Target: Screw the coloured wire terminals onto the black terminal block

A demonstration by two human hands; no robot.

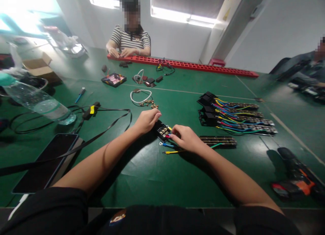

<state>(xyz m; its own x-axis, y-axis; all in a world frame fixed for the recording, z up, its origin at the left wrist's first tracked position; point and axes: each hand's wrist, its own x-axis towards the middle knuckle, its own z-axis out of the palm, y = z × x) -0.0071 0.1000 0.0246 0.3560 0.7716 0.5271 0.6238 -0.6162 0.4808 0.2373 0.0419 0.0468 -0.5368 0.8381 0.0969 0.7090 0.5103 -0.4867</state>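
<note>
A black terminal block [163, 130] with brass-coloured contacts lies on the green table in front of me. My left hand [148, 120] is closed on its far left end, the fingertips partly hidden. At its right side my right hand [185, 136] pinches a wire with a red ring terminal [167, 136] against the contacts. Beside that hand, a blue wire [167, 145] and a yellow wire [174, 152] with ring ends lie loose. These wires run under my right hand toward a black strip [218, 141] with a green wire along it. Small brass screws [152, 104] are heaped beyond my left hand.
Finished-looking black blocks with coloured wires [236, 114] lie at right, a cordless drill [297, 180] nearer. At left are a phone [48, 160], a bottle [45, 104] and a black cable [101, 135]. A person [130, 38] sits across, behind a red slotted rail [182, 65].
</note>
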